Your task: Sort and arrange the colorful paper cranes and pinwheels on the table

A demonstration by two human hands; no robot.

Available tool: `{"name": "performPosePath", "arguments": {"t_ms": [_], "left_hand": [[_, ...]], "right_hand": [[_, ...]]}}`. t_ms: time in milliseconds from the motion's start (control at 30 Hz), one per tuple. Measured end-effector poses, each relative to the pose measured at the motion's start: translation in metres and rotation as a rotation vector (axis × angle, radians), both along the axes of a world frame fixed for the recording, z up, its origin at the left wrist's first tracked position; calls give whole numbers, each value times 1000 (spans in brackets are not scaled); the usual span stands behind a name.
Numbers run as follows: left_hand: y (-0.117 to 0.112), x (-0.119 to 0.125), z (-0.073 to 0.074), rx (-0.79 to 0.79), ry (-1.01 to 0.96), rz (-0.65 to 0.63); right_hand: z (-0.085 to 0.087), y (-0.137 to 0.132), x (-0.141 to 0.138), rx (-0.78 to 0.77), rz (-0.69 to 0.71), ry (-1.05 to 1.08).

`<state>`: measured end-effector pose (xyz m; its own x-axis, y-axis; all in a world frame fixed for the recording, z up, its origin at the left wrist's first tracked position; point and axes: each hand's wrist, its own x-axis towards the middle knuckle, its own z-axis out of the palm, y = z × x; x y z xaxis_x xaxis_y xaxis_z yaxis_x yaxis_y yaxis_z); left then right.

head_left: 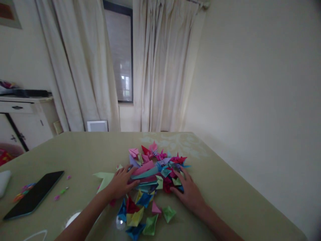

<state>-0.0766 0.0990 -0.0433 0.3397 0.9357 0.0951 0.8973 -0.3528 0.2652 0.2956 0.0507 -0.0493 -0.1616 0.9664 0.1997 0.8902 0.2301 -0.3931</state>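
Paper pile (164,161) sits between the hands and ahead of them, mixed folded bits heaped loose. Left hand (122,182) is on its left edge, palm down, thumb parted from the fingers. Right hand (189,192) is at the right edge, fingers spread, fingertips at the outer bits. Neither looks clamped on anything; can't tell how hard they press, undersides hidden.

Risks as I see them from here:

- Crushing. Folds look thin. If the hands squeeze inward, points on the red star (179,158), just beyond the right fingertips, would probably bend first.
- Sliding. Pink strip (144,167) and teal strip (145,173) lie by the left fingers with bits around them. Drag one, neighbours likely shift too.
- Green sheet (106,177) is left of the left hand, partly behind it. Wrist could crease it.
- Strays. Red boat (131,205), yellow boat (135,217), green boat (169,213) and pink bit (155,208) lie nearer the body, between the forearms. Pulling either arm back could sweep them. Blue boat (135,231) is nearest the body, so easiest to knock off, I'd guess.
- Shiny thing (120,223) beside the boats, inside the left forearm: can't identify; could get bumped.

Tablet (35,194) is well left of the left hand, low risk.
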Motion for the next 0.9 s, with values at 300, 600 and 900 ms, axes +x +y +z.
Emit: {"name": "performPosePath", "arguments": {"t_ms": [300, 600, 900], "left_hand": [[-27, 15, 4, -28, -86, -220], [-56, 15, 23, 166, -193, -242], [-69, -66, -4, 24, -86, 41]], "right_hand": [[-4, 93, -37, 148, 179, 249], [7, 99, -38, 202, 391, 362], [12, 136, 23, 193, -67, 214]]}}
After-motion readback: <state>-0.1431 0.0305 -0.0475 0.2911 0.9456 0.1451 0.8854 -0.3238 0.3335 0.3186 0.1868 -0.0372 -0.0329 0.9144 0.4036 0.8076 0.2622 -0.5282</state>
